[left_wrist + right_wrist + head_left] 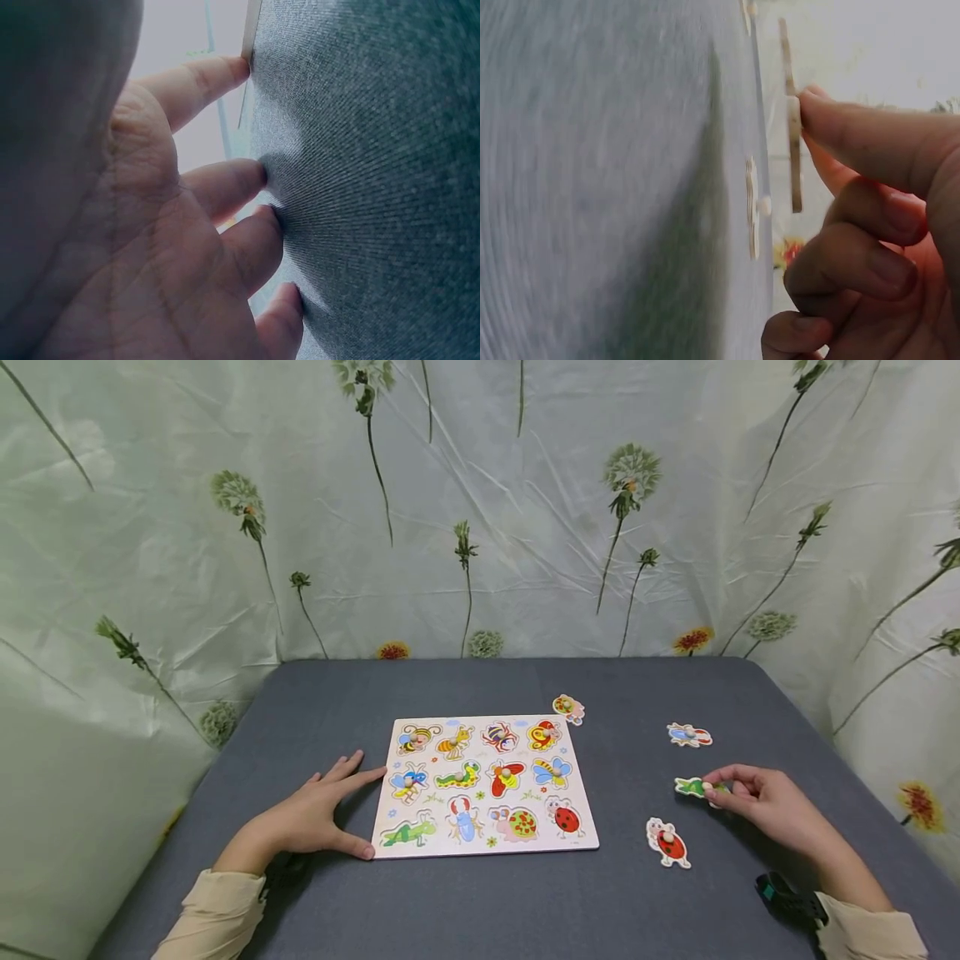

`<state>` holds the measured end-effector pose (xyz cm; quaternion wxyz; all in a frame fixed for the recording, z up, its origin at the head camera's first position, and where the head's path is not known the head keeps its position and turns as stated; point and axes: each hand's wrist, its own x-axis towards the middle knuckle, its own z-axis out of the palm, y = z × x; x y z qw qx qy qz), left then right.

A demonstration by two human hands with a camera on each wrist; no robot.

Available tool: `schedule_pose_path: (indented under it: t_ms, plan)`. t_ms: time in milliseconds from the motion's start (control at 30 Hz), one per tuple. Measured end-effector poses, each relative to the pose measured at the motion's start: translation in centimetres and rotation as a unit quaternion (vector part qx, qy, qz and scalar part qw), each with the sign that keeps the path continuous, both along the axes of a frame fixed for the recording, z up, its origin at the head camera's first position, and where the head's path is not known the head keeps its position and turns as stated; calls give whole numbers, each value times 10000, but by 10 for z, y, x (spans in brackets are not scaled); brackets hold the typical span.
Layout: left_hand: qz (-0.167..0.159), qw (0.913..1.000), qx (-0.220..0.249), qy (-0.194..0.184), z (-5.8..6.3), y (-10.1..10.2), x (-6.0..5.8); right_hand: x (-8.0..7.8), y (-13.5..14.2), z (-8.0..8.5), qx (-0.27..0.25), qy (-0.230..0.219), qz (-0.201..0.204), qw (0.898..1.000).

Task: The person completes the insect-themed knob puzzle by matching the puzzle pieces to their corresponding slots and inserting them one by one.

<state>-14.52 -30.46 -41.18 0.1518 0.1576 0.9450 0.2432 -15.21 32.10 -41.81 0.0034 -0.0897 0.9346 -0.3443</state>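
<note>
A wooden peg puzzle board (487,853) with insect pictures lies flat on the table. My left hand (318,814) is spread at its left side, thumb at the lower left corner and index fingertip at the left edge; the fingertips rest on the cloth in the left wrist view. My right hand (765,802) pinches a green grasshopper puzzle piece (688,787) between thumb and index finger. In the right wrist view this thin piece (796,172) is seen edge-on, raised above the table, with the other fingers curled below.
Near the right hand lie a ladybug piece (667,842) and a stag beetle piece (688,735). A snail piece (568,708) touches the board's far right corner. Knobbed pieces fill the board's upper two rows. A dandelion-print curtain (480,510) hangs behind the grey table (465,910).
</note>
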Motion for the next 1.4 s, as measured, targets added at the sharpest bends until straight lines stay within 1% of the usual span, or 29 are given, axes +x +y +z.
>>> schedule_pose_path:
  t_ms: [100, 367, 467, 533, 667, 833, 1067, 1267, 1400]
  plan:
    - [3, 10000, 13, 2, 0, 0, 0, 0, -7, 5, -85, 2, -10, 10000]
    - [-5, 10000, 40, 9, 1, 1, -1, 1, -21, 14, -227, 112, 200, 9995]
    - [-15, 10000, 45, -14, 0, 3, -3, 1, -24, 17, -213, 69, 251, 9994]
    - [-16, 10000, 29, -17, -1, 4, -3, 0, -27, 20, -238, -42, 290, 9993]
    - [-6, 10000, -59, 12, 1, 2, -2, -6, -39, 24, -270, -249, 394, 9986]
    - [2, 10000, -79, 1, 1, 1, -1, -14, -56, 30, -259, -236, 519, 9980]
    - [8, 10000, -55, 22, 2, 1, -1, -23, -77, 39, -385, -198, 850, 9954]
    - [15, 10000, -86, 0, 1, 1, 0, -28, -95, 42, -533, -232, 1153, 9916]
    - [22, 9999, -99, 12, 1, 1, 0, -32, -107, 44, -517, -225, 1251, 9905]
